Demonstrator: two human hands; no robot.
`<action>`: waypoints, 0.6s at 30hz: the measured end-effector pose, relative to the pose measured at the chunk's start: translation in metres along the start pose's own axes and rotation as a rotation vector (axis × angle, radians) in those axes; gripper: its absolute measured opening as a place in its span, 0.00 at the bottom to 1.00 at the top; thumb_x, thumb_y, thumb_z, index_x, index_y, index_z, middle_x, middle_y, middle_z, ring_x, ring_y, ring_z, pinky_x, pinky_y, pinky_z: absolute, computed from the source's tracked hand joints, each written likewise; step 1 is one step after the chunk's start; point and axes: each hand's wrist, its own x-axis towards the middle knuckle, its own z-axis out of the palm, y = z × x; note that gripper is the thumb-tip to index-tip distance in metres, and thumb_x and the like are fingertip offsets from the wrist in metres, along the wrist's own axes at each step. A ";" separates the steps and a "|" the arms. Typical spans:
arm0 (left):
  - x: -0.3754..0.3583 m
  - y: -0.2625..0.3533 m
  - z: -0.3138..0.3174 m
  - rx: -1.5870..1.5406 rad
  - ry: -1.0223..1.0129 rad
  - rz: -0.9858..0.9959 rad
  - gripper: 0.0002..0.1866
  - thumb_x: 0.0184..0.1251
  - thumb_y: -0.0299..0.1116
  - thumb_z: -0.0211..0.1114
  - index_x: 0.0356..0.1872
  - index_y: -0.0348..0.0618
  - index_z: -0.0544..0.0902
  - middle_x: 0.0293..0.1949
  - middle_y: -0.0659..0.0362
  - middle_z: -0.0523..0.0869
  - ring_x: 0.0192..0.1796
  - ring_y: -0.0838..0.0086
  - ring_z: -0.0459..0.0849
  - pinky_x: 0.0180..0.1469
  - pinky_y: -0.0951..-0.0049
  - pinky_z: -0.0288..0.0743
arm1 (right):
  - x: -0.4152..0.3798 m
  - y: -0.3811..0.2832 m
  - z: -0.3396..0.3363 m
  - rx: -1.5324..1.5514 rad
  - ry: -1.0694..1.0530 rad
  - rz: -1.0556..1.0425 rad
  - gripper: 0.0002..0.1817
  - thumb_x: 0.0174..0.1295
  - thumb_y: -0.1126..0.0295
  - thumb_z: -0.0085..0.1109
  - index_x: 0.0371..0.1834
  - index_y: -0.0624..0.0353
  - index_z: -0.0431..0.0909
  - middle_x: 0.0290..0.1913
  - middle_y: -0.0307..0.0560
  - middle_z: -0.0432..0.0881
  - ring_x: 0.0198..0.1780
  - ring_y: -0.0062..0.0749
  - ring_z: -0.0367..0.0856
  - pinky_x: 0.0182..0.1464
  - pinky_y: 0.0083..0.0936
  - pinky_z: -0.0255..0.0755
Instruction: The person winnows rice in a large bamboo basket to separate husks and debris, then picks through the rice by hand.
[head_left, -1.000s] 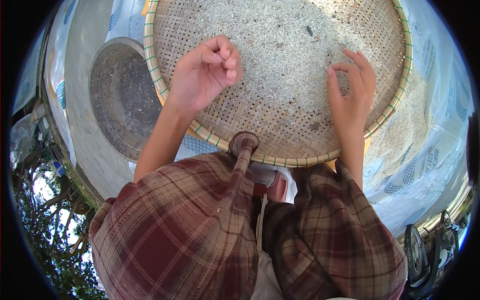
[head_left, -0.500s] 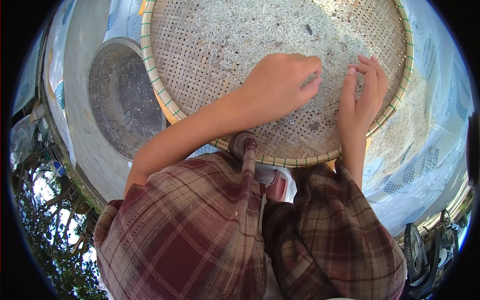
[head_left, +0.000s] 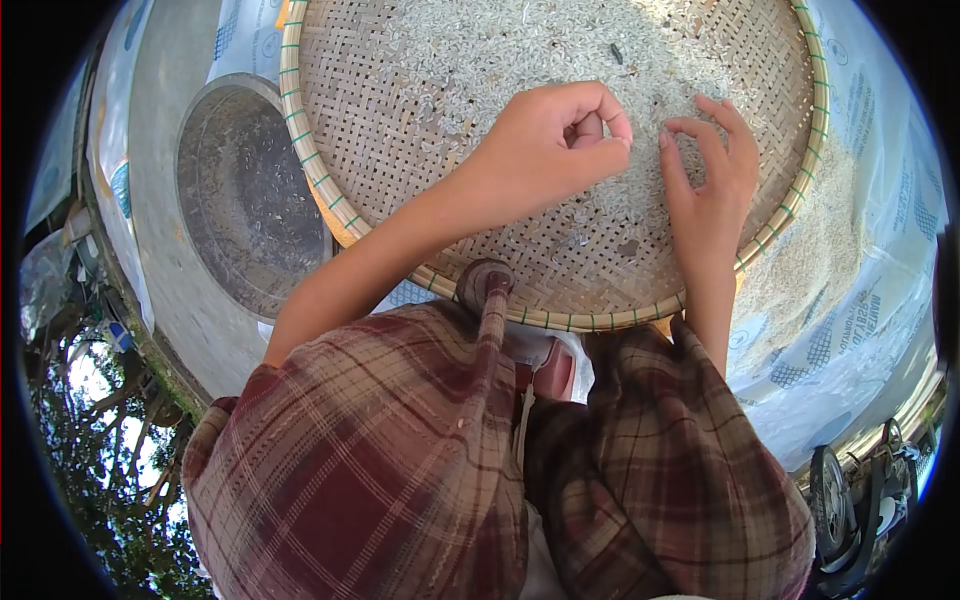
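A round woven bamboo tray [head_left: 345,120], its rim tied with green, lies before me with white grains of rice [head_left: 470,60] spread over it. Above the rice, my left hand [head_left: 560,140] is closed, thumb and forefinger pinched together. Whatever may be between those fingertips is too small or hidden to make out. My right hand [head_left: 712,185] hovers to its right, fingers curved and apart, with nothing visible in them. A small dark piece [head_left: 616,53] rests on the rice farther back. Nearer me, a brownish flat bit [head_left: 628,247] lies on the bare weave.
Left of the tray stands a grey round basin [head_left: 235,200] with scattered grains inside. Printed plastic sheeting [head_left: 890,230] covers the ground at right, with a pile of pale grain [head_left: 800,270] on it. A parked motorbike [head_left: 860,510] shows at lower right.
My left hand has lifted a little away from me and turned so its pinched fingers show. My right hand has shifted slightly left and farther from me.
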 end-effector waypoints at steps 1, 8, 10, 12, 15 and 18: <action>-0.004 -0.001 -0.006 -0.001 0.001 -0.001 0.03 0.60 0.27 0.56 0.32 0.40 0.76 0.20 0.65 0.73 0.20 0.79 0.70 0.25 0.78 0.66 | 0.000 0.000 0.000 -0.010 -0.013 -0.012 0.07 0.53 0.70 0.60 0.36 0.53 0.78 0.52 0.46 0.74 0.61 0.46 0.66 0.60 0.40 0.56; -0.036 -0.007 -0.040 -0.774 0.112 -0.111 0.03 0.63 0.27 0.51 0.35 0.41 0.71 0.27 0.63 0.72 0.27 0.80 0.71 0.32 0.79 0.67 | 0.001 -0.003 0.002 0.009 -0.005 -0.041 0.10 0.55 0.69 0.59 0.41 0.52 0.80 0.53 0.45 0.74 0.61 0.46 0.66 0.61 0.40 0.56; -0.051 -0.010 -0.054 -0.870 0.161 -0.088 0.04 0.63 0.26 0.51 0.36 0.39 0.71 0.28 0.62 0.71 0.28 0.79 0.71 0.33 0.79 0.66 | 0.001 -0.001 0.003 0.013 -0.005 -0.065 0.09 0.55 0.69 0.59 0.39 0.52 0.81 0.52 0.45 0.74 0.61 0.46 0.66 0.61 0.39 0.56; -0.073 -0.017 -0.074 -1.132 0.375 0.085 0.04 0.63 0.22 0.49 0.36 0.38 0.72 0.30 0.59 0.74 0.30 0.75 0.72 0.36 0.74 0.68 | 0.001 0.000 0.003 0.016 -0.006 -0.087 0.08 0.55 0.70 0.59 0.38 0.52 0.81 0.52 0.45 0.75 0.60 0.46 0.66 0.61 0.39 0.56; -0.111 -0.038 -0.108 -1.395 0.598 0.103 0.06 0.61 0.20 0.48 0.38 0.35 0.70 0.30 0.56 0.73 0.31 0.74 0.69 0.36 0.73 0.67 | 0.001 0.001 0.003 0.012 0.004 -0.084 0.06 0.55 0.70 0.58 0.36 0.53 0.82 0.52 0.45 0.75 0.60 0.46 0.67 0.61 0.39 0.57; -0.156 -0.072 -0.153 -1.401 0.850 0.008 0.07 0.60 0.20 0.48 0.40 0.35 0.70 0.31 0.55 0.73 0.32 0.73 0.71 0.38 0.73 0.68 | 0.001 0.001 0.003 -0.040 0.001 -0.079 0.07 0.56 0.69 0.59 0.37 0.52 0.82 0.51 0.44 0.76 0.59 0.45 0.68 0.59 0.38 0.60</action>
